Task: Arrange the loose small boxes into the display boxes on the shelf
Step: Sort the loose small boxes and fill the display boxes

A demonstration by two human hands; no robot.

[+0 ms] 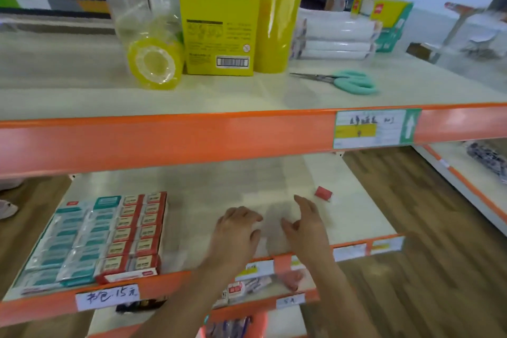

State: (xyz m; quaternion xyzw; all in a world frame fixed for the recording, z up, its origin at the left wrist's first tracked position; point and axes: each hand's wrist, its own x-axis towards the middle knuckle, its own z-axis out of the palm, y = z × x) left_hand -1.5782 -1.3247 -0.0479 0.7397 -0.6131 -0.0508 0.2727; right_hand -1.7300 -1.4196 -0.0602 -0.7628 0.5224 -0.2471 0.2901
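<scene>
both hands empty over the middle shelf: left hand loosely curled, right hand fingers spread. one loose red box lies at 1 o'clock from the r hand, well apart; full display boxes at 9 o'clock. risk: a hasty reach could nudge it further back, since it's small and light.

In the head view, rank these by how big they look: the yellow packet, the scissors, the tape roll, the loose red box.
1. yellow packet
2. tape roll and scissors: too alike to rank
3. loose red box, smallest

The box lies on the nearer, lower shelf, so true size is unsure.
</scene>
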